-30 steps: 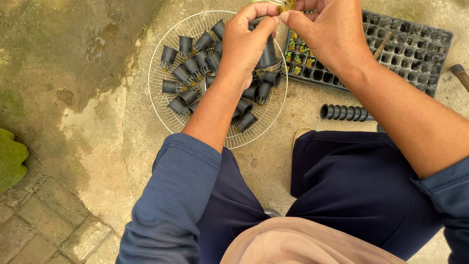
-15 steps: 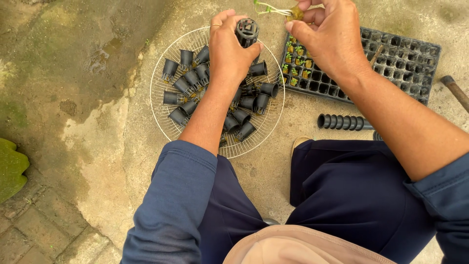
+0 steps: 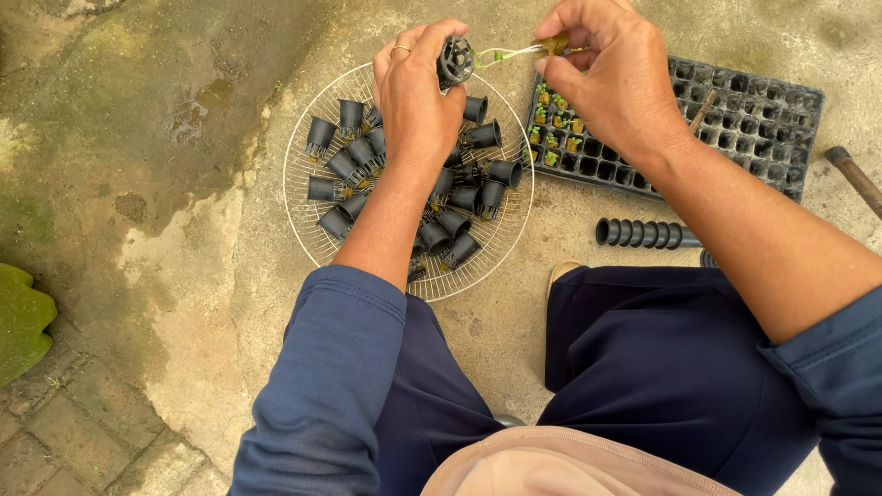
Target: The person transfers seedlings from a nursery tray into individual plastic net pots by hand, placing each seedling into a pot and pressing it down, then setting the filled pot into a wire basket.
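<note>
My left hand holds a small black net pot above a round white wire basket that is filled with several more black net pots. My right hand pinches a small seedling on a brownish plug, its pale green stem pointing toward the pot's mouth. The two hands are close together, nearly touching. Below my right hand lies a black seedling tray, with several small green seedlings in its left cells.
A stack of black net pots lies on its side on the concrete ground beside my right knee. A wooden handle pokes in at the right edge. A green mossy object sits at far left by brick paving.
My left hand has lifted a net pot out of the basket and turned its mouth toward my right hand. The right hand has brought the seedling across to meet the pot.
</note>
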